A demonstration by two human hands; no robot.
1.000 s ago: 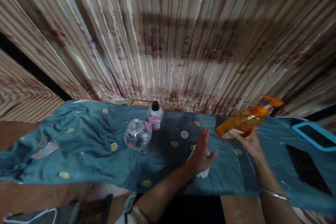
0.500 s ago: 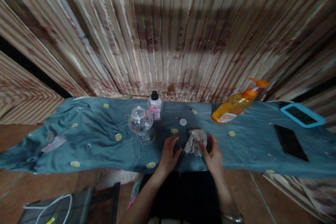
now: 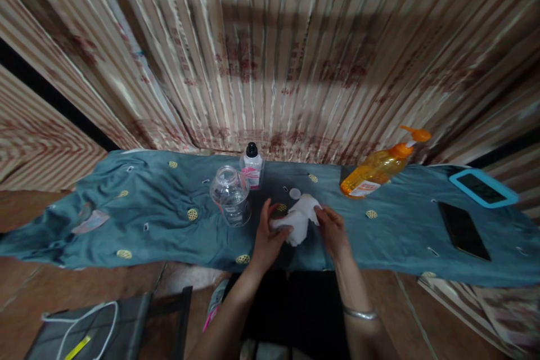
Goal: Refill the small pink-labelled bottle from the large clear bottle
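A crumpled white cloth [image 3: 298, 224] is stretched between my two hands, just above the covered table. My left hand [image 3: 269, 239] has its thumb and fingers closed on the cloth's left end. At the upper right corner, my right hand [image 3: 334, 229] pinches the cloth, a bracelet on its wrist. Behind the cloth lies a small round white disc [image 3: 295, 194]. To the left stands a clear plastic jar [image 3: 230, 197] without a lid, and just behind it a small clear bottle [image 3: 252, 169] with a black cap and pink-and-white label.
An orange pump bottle [image 3: 371, 173] stands at the back right. Farther right lie a black phone [image 3: 464, 230] and a blue-framed device [image 3: 484, 187]. A pale scrap [image 3: 90, 222] rests at the left on the teal tablecloth [image 3: 164, 236]. A striped curtain [image 3: 270, 67] hangs behind.
The cloth has come up off the table and is spread out more. My left hand, empty before, now grips it too. My right hand has shifted its grip to the upper corner.
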